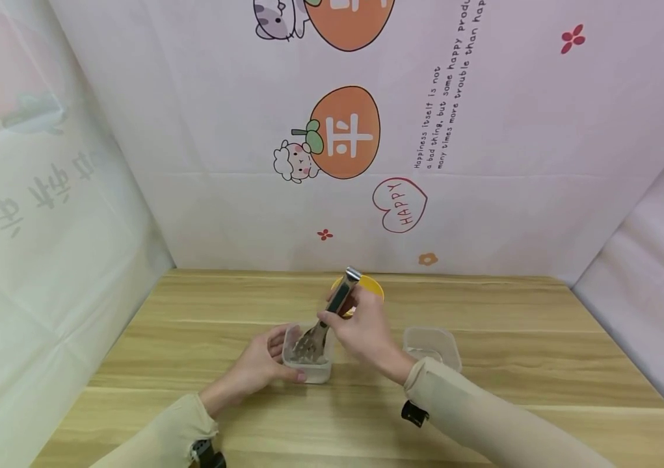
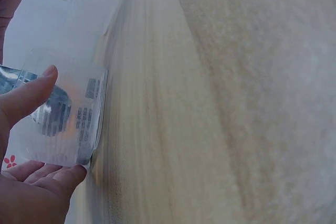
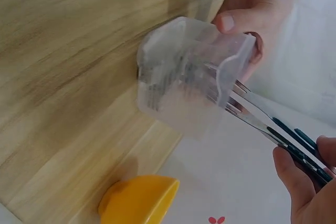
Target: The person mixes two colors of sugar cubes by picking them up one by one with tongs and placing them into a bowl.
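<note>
A clear plastic container (image 1: pixel 315 372) stands on the table, with my left hand (image 1: pixel 258 364) holding it by the side. In the left wrist view, the thumb lies across one wall of the container (image 2: pixel 79 145) and the other fingers are at the opposite side. My right hand (image 1: pixel 365 329) grips a pair of metal tongs (image 1: pixel 340 296) with dark inlays on the handles. The tongs slant down, their slotted heads inside the container. Through the cloudy wall of the container (image 3: pixel 168 98) in the right wrist view, what lies between the heads cannot be made out.
Behind my right hand is a yellow bowl (image 1: pixel 375 286), partly hidden; it shows better as the yellow bowl (image 3: pixel 137 198) in the right wrist view. A translucent lid-like piece (image 1: pixel 434 341) lies to the right, near my right sleeve. Printed cloth (image 1: pixel 238 221) hangs around the wooden table (image 1: pixel 513 364).
</note>
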Motion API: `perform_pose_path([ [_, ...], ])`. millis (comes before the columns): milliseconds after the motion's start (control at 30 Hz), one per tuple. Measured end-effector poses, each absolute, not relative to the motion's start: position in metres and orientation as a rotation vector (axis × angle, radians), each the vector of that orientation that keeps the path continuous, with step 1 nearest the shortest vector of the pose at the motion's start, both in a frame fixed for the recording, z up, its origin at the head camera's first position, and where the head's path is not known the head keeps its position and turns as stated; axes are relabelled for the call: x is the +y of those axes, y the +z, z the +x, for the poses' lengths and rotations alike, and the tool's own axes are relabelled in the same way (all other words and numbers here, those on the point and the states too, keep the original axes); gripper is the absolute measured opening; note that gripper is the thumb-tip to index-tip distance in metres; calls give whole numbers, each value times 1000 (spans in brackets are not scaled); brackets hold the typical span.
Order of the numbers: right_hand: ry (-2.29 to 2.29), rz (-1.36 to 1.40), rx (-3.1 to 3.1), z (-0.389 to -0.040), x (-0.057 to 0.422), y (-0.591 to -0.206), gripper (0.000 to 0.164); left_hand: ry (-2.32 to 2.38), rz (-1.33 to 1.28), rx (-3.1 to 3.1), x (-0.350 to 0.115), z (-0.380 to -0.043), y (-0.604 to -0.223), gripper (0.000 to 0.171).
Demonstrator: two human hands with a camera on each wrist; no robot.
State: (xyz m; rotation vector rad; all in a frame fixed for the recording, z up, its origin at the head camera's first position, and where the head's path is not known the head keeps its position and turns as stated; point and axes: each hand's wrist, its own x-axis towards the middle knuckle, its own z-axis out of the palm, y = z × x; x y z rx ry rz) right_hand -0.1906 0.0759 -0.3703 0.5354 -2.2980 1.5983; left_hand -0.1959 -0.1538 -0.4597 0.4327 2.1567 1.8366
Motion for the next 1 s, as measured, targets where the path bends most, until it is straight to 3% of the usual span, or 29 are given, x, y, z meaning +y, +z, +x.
perform_pose_path([
  [533,1861,280,-2199,-209,102,-341,16,1854,413,2146,-153,-196,-457,100],
  [1000,1935,69,-2123,-245,147,-328,25,1847,410,2173,-151,-194,-458,102],
])
